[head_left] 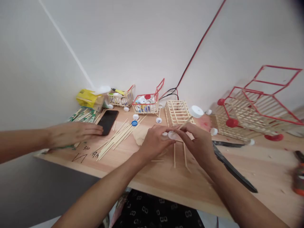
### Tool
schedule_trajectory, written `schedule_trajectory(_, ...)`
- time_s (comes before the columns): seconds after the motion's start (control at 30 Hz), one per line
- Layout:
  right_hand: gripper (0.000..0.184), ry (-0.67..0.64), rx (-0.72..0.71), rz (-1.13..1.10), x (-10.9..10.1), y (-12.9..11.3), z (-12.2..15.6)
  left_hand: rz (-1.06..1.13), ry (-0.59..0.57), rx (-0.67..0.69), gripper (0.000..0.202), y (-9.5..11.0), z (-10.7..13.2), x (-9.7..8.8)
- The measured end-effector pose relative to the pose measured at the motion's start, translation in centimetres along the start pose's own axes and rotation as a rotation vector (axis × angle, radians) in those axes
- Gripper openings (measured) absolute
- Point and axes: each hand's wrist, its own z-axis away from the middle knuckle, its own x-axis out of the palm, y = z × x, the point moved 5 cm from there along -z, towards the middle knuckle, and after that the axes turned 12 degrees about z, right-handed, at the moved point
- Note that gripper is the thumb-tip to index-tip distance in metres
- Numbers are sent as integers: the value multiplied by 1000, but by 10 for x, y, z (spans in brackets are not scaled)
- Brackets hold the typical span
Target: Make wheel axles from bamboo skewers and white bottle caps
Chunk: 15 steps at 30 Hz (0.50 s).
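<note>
In front of me my left hand [154,139] is closed, its fingertips pinching at a white bottle cap [172,135]. Meeting it from the other side, my right hand [197,141] is closed on a thin wooden stick [186,122]. A larger white cap [196,111] sits at the stick's upper end, above my right hand. Fingers partly cover where stick and smaller cap meet. Below my hands, a frame of joined wooden sticks [174,155] reaches toward the table's front edge. Behind them stands a basket of wooden sticks [177,112].
Another person's hand [79,132] rests by a black phone [108,122] at left. Loose sticks [118,139], a blue cap [134,123] and two filled mini carts [145,104] lie beyond. Right are a large red-trimmed cart [242,110], black-handled cutters [234,169] and an orange tool [299,177].
</note>
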Motion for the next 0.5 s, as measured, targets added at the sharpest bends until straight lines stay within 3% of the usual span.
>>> schedule_trajectory(0.5, 15, 11, 67, -81, 4, 3, 2, -30, 137, 86, 27, -1, 2, 3)
